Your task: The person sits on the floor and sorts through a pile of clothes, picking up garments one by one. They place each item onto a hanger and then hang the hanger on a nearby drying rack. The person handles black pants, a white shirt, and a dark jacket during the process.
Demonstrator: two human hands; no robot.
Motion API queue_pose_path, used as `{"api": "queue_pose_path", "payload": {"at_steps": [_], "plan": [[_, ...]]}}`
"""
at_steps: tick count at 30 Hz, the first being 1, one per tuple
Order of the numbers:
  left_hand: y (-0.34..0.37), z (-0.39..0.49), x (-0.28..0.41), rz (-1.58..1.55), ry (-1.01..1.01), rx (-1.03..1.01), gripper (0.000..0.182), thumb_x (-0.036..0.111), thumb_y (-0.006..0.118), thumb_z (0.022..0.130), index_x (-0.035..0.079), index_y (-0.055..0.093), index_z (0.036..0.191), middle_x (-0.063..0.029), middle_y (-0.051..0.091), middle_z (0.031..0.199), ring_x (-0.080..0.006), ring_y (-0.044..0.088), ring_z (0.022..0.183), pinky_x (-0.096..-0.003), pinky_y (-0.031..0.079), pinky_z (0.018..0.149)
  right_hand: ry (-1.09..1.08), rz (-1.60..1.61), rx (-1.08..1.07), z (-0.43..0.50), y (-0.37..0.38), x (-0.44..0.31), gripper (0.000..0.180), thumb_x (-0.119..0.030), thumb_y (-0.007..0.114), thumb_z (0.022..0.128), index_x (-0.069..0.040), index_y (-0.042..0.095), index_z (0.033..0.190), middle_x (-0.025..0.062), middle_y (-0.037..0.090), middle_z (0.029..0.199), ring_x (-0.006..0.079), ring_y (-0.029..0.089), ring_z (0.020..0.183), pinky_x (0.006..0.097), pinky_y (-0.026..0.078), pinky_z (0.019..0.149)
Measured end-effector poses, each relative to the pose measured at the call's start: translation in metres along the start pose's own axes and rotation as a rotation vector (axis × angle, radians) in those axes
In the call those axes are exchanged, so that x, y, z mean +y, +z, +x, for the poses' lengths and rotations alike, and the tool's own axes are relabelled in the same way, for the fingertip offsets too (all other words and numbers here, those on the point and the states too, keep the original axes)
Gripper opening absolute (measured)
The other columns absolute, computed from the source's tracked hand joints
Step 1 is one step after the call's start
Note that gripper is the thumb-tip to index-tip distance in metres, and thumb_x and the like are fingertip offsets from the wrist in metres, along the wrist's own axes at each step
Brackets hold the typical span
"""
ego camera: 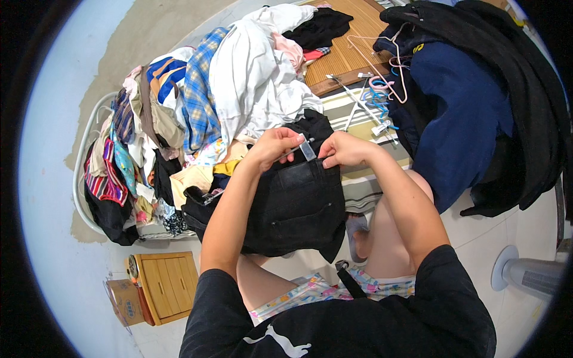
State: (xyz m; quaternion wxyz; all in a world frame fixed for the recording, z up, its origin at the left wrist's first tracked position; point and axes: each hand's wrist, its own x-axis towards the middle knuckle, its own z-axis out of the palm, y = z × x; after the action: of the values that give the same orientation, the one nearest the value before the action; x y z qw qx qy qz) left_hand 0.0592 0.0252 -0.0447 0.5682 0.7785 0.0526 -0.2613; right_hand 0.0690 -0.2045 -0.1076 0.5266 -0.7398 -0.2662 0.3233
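Note:
A pair of black jeans (291, 210) hangs in front of me, with its back waistband, leather-like patch and a pocket showing. My left hand (278, 147) holds a clip hanger by its thin metal rod, close to a pale clip (308, 148) at the waistband. To the right of that clip, my right hand (344, 150) pinches the waistband between thumb and fingers. The lower left part of the jeans is partly hidden behind my left forearm. Whether the clip has closed on the cloth I cannot tell.
Clothes are heaped on the bed, including a white garment (250, 80) and a blue plaid shirt (203, 89). Loose clip hangers (365, 105) lie on the striped sheet (335, 107). Dark garments (465, 103) are piled at right. A wooden cabinet (172, 286) and a fan (523, 273) stand on the floor.

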Motion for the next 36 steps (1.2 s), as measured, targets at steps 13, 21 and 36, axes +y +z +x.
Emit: {"api": "queue_pose_path", "payload": {"at_steps": [13,21,36], "plan": [[0.002,-0.003,0.001,-0.027,0.133,0.032,0.013,0.013,0.075,0.084,0.006,0.064,0.085,-0.0019,0.067,0.074,-0.0099,0.061,0.060,-0.0227,0.047,0.052,0.009,0.018,0.059,0.001,-0.002,-0.007,0.018,-0.002,0.074,0.075,0.002,0.071,0.092,0.0041,0.070,0.078,0.0089,0.062,0.071,0.0246,0.050,0.064],[0.007,0.002,-0.009,0.106,0.136,0.014,0.014,0.014,0.075,0.084,0.004,0.065,0.087,-0.0028,0.067,0.075,-0.0094,0.060,0.062,-0.0226,0.046,0.055,-0.086,-0.024,0.156,0.004,-0.003,-0.005,0.014,-0.001,0.076,0.073,0.002,0.069,0.085,0.0043,0.069,0.076,0.0091,0.062,0.071,0.0245,0.049,0.064],[0.002,-0.147,-0.078,1.185,0.670,1.105,0.047,0.000,0.064,0.078,0.004,0.058,0.124,-0.0135,0.055,0.131,-0.0337,0.047,0.129,-0.0537,0.026,0.112,-0.056,-0.170,0.329,0.014,0.002,0.014,0.019,-0.010,0.078,0.070,0.000,0.067,0.081,0.0104,0.069,0.077,0.0195,0.066,0.073,0.0321,0.052,0.069]]}}
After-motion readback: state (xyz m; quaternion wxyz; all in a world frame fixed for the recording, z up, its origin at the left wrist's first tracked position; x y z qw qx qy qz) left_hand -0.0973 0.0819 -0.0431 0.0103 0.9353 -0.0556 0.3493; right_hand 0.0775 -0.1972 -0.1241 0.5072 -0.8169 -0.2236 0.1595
